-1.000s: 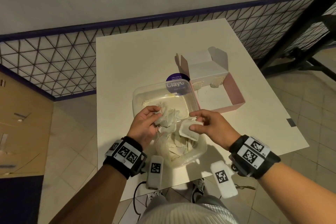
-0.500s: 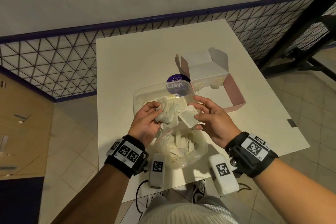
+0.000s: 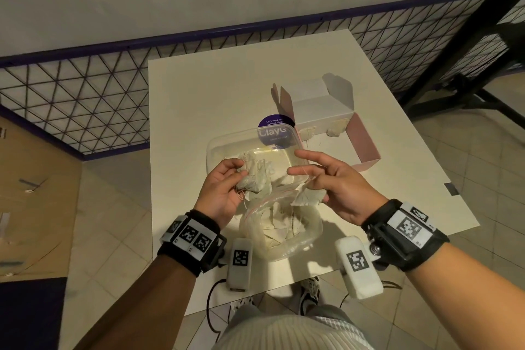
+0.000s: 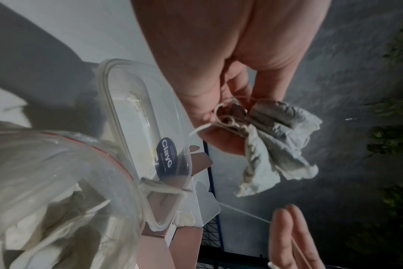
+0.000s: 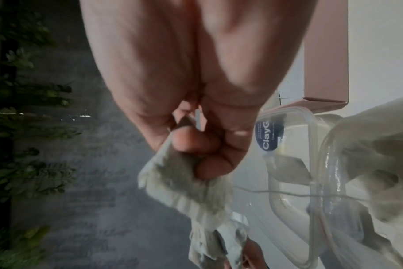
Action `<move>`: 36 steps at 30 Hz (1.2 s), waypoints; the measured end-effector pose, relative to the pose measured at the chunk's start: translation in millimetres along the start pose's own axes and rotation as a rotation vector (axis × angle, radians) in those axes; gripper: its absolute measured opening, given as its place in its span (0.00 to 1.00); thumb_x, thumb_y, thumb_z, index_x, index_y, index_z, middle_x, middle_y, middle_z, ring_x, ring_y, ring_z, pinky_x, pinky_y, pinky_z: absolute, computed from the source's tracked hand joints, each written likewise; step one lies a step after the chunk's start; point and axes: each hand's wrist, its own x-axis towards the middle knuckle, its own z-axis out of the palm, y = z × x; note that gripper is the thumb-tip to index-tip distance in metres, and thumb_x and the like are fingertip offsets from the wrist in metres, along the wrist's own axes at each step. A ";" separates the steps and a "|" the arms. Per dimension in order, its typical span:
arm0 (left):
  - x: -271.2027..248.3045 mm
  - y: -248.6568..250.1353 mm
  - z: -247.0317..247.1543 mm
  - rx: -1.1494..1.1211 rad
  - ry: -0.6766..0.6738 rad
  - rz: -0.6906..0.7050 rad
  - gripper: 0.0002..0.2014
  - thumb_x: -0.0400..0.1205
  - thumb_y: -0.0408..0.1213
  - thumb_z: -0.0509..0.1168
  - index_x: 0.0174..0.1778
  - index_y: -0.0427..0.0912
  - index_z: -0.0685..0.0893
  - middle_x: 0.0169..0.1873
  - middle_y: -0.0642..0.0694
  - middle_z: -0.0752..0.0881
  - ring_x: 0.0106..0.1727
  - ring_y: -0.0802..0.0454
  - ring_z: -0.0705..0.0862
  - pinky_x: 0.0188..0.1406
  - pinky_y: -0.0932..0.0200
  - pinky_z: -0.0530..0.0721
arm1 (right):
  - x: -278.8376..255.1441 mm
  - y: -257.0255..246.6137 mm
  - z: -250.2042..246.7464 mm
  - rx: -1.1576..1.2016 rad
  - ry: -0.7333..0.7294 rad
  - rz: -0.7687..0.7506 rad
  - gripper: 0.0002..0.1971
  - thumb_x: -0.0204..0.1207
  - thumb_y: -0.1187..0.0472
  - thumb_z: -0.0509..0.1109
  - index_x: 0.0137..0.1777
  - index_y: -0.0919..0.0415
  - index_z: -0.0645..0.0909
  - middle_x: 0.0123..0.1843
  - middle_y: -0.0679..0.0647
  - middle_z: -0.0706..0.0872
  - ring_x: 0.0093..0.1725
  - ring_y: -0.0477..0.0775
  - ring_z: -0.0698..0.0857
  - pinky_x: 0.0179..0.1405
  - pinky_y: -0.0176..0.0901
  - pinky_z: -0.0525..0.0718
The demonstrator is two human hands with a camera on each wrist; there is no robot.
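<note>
My left hand (image 3: 227, 179) grips a crumpled bunch of tea bags (image 3: 257, 177) with their strings, above a clear plastic container (image 3: 224, 141); the left wrist view shows the bunch of tea bags (image 4: 278, 145) fanned past the fingers (image 4: 221, 109). My right hand (image 3: 318, 176) is turned palm up. Its lower fingers curl on a single tea bag (image 3: 308, 197), and a thin string crosses its straight index and middle fingers. In the right wrist view that tea bag (image 5: 184, 183) hangs under the curled fingers (image 5: 196, 143). Below both hands stands an open zip bag (image 3: 284, 233) full of tea bags.
A white table (image 3: 199, 94) carries everything. An open pink-and-white carton (image 3: 366, 148) with a few tea bags inside sits right of the container. A purple round sticker (image 3: 274, 122) lies behind the container. A wire fence (image 3: 85, 105) runs behind the table.
My right hand has lifted one tea bag out of the zip bag and rolled palm up; the bag now hangs from its lower fingers. My left hand keeps its bunch, nearly still.
</note>
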 end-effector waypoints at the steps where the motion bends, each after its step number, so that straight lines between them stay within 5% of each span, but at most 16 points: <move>1: 0.0 -0.3 -0.4 0.001 0.001 0.000 0.11 0.81 0.19 0.57 0.44 0.40 0.79 0.45 0.41 0.84 0.41 0.51 0.86 0.35 0.60 0.88 | -0.9 -2.1 -1.0 -0.008 -0.021 -0.008 0.31 0.72 0.86 0.55 0.67 0.56 0.77 0.53 0.60 0.88 0.26 0.43 0.76 0.19 0.30 0.72; 5: 0.2 -2.1 -2.1 0.012 -0.002 0.002 0.11 0.81 0.19 0.58 0.45 0.40 0.79 0.47 0.40 0.84 0.46 0.47 0.85 0.38 0.59 0.89 | -4.7 -3.6 -3.2 -0.201 -0.126 -0.013 0.32 0.66 0.80 0.66 0.67 0.51 0.78 0.56 0.58 0.88 0.32 0.46 0.80 0.21 0.31 0.74; 12: -1.3 -2.1 -6.4 0.016 -0.007 0.010 0.11 0.81 0.19 0.58 0.44 0.40 0.79 0.47 0.40 0.84 0.47 0.46 0.84 0.37 0.58 0.89 | -21.3 -13.3 11.1 -0.512 -0.223 -0.091 0.31 0.72 0.86 0.60 0.70 0.60 0.73 0.57 0.62 0.86 0.23 0.37 0.76 0.21 0.23 0.71; 15: -1.3 -2.4 -7.6 0.013 -0.018 0.008 0.11 0.81 0.19 0.58 0.44 0.40 0.79 0.47 0.40 0.84 0.47 0.46 0.84 0.38 0.57 0.89 | -23.1 -14.0 14.3 -0.531 -0.233 -0.094 0.30 0.72 0.86 0.60 0.70 0.62 0.73 0.57 0.64 0.86 0.25 0.35 0.78 0.25 0.23 0.73; 19: -0.6 -2.3 -8.5 0.025 -0.012 0.013 0.12 0.81 0.19 0.58 0.44 0.40 0.79 0.47 0.40 0.84 0.48 0.46 0.84 0.40 0.58 0.88 | -18.5 -8.1 7.0 -0.620 -0.231 -0.109 0.29 0.72 0.82 0.65 0.67 0.52 0.76 0.53 0.56 0.89 0.36 0.42 0.81 0.32 0.31 0.78; 22: 0.0 -4.3 -8.3 0.034 -0.009 0.012 0.12 0.81 0.19 0.58 0.44 0.40 0.79 0.45 0.41 0.85 0.47 0.47 0.84 0.42 0.58 0.87 | -12.9 0.0 0.9 -0.961 -0.197 -0.053 0.30 0.72 0.74 0.69 0.69 0.45 0.73 0.55 0.50 0.86 0.35 0.44 0.81 0.42 0.43 0.83; 25: -0.1 -5.2 -8.5 0.046 -0.002 0.004 0.12 0.81 0.18 0.58 0.44 0.40 0.79 0.44 0.41 0.85 0.46 0.48 0.85 0.42 0.58 0.87 | -8.2 10.8 -7.0 -1.378 -0.175 0.034 0.37 0.74 0.65 0.73 0.78 0.42 0.62 0.65 0.53 0.80 0.36 0.44 0.78 0.52 0.39 0.81; 29: -0.1 -4.6 -6.8 0.048 0.001 0.008 0.12 0.81 0.18 0.58 0.44 0.39 0.79 0.45 0.41 0.85 0.46 0.48 0.85 0.42 0.58 0.88 | -5.3 11.7 -15.5 -1.609 -0.136 0.058 0.44 0.73 0.65 0.74 0.82 0.45 0.52 0.65 0.59 0.79 0.42 0.48 0.77 0.48 0.37 0.74; 31: -0.3 -4.3 -5.1 0.039 0.003 0.007 0.12 0.81 0.18 0.58 0.44 0.39 0.79 0.44 0.42 0.85 0.44 0.49 0.85 0.40 0.59 0.89 | -3.8 8.7 -19.0 -1.634 -0.073 -0.013 0.45 0.72 0.65 0.74 0.83 0.47 0.52 0.67 0.59 0.77 0.47 0.52 0.79 0.51 0.40 0.76; 34: -0.8 -4.1 -2.0 0.019 -0.015 0.007 0.11 0.81 0.19 0.58 0.45 0.39 0.79 0.46 0.40 0.84 0.47 0.46 0.84 0.40 0.57 0.89 | -0.9 10.3 -22.7 -1.523 0.093 -0.313 0.41 0.72 0.69 0.73 0.81 0.50 0.58 0.69 0.59 0.76 0.61 0.60 0.81 0.61 0.48 0.80; 36: -1.2 -3.6 0.8 0.007 -0.031 0.007 0.11 0.81 0.19 0.57 0.45 0.39 0.79 0.47 0.40 0.84 0.48 0.44 0.84 0.41 0.56 0.88 | 1.7 12.7 -19.7 -1.389 0.178 -0.462 0.39 0.73 0.70 0.72 0.81 0.52 0.60 0.67 0.60 0.78 0.59 0.59 0.81 0.59 0.38 0.75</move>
